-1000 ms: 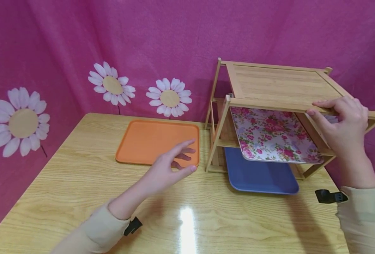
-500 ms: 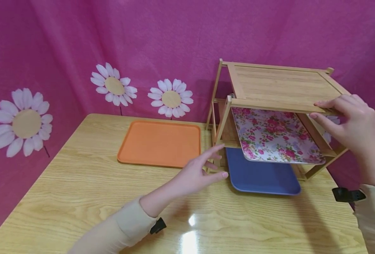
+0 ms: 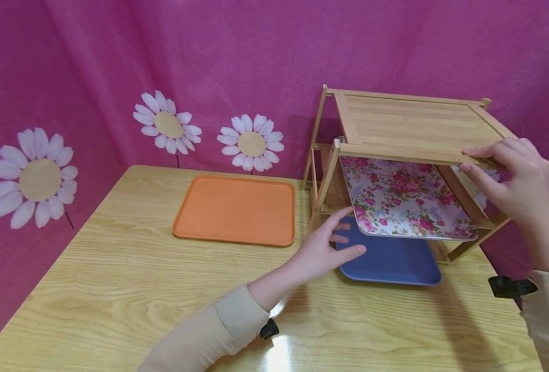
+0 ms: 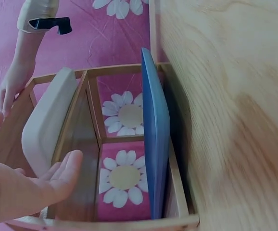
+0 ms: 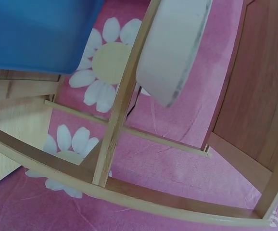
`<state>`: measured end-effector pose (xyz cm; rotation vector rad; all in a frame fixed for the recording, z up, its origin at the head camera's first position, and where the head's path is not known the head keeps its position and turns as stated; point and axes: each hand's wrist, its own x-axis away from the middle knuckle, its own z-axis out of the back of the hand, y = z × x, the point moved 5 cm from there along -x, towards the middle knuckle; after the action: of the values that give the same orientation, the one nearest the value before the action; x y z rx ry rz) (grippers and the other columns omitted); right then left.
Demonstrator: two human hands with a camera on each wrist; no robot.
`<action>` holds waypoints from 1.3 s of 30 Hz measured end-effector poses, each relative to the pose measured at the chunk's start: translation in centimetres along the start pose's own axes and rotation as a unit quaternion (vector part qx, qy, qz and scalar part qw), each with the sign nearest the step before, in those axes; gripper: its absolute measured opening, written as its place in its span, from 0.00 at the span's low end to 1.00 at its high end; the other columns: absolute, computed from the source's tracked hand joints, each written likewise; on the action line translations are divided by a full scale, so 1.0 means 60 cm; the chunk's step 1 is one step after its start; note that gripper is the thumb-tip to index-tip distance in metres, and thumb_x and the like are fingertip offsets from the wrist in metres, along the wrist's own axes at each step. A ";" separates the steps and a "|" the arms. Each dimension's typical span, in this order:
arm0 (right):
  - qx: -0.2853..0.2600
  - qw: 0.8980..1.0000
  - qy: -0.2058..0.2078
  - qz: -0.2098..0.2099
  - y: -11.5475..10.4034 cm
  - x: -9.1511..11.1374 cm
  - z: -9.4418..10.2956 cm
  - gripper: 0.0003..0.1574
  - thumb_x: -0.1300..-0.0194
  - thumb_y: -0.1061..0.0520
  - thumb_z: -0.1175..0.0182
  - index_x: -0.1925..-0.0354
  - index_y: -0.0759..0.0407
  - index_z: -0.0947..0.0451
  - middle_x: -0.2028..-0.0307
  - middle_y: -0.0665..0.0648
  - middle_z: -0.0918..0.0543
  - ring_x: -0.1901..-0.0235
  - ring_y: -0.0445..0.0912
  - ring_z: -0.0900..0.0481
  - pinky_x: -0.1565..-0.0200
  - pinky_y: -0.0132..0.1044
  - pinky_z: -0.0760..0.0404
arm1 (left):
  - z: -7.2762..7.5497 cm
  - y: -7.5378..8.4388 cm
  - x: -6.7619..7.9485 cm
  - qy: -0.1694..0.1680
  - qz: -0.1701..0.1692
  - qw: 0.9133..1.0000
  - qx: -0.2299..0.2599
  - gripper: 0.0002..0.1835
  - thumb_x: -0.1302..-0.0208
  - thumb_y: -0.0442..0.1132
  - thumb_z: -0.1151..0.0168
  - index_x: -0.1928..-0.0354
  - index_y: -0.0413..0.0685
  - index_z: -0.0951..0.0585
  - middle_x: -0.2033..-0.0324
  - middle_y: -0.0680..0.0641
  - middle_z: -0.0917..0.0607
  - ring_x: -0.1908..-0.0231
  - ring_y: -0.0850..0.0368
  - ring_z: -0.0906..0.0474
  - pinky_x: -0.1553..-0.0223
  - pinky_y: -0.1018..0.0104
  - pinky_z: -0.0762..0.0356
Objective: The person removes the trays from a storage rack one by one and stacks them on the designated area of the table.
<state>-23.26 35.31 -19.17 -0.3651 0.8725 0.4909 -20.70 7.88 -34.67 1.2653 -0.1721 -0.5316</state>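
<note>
A three-tier wooden rack stands at the right of the table. A flower-patterned tray lies on its middle shelf, front edge jutting out. Below, a blue tray sticks out from the bottom shelf. My left hand is at the patterned tray's front left corner, fingers extended and thumb apart. In the left wrist view the fingers lie beside that tray's pale edge; whether they touch it I cannot tell. With thumb in front and fingers on top, my right hand grips the rack's top front rail near the right end.
An orange tray lies flat on the wooden table, left of the rack. A pink curtain with white daisies hangs behind the table and at its left. The rack's left front leg stands close to my left fingertips.
My left hand has moved right, from near the orange tray to the patterned tray's front left corner. The right hand keeps its hold on the rack; the trays have stayed put.
</note>
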 end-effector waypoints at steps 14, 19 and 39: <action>0.006 1.000 -0.007 -0.020 0.002 0.003 0.003 0.32 0.42 0.38 0.37 0.62 0.68 0.17 0.64 0.14 0.35 0.68 0.24 0.47 0.69 0.27 0.48 | -0.045 0.013 -0.058 -0.005 0.026 0.999 0.034 0.31 0.39 0.55 0.39 0.35 0.68 0.35 0.46 0.55 0.25 0.65 0.66 0.22 0.68 0.70 0.24; 0.005 1.000 -0.008 -0.026 0.004 0.005 0.002 0.32 0.42 0.38 0.36 0.62 0.67 0.17 0.64 0.14 0.35 0.67 0.23 0.47 0.68 0.27 0.47 | -0.049 0.011 -0.069 0.031 0.035 0.998 0.051 0.24 0.37 0.52 0.40 0.39 0.61 0.29 0.65 0.57 0.23 0.77 0.64 0.28 0.77 0.69 0.28; -0.001 1.000 -0.015 -0.023 0.025 0.000 -0.005 0.25 0.44 0.44 0.32 0.62 0.65 0.16 0.65 0.15 0.34 0.68 0.24 0.46 0.69 0.27 0.47 | -0.031 0.010 -0.036 0.035 0.023 0.996 0.074 0.22 0.36 0.43 0.40 0.40 0.61 0.27 0.54 0.57 0.24 0.76 0.64 0.32 0.78 0.72 0.32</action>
<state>-24.26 36.40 -19.47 -0.3777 0.8328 0.4530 -21.66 10.62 -34.33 1.4182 -0.1835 -0.4392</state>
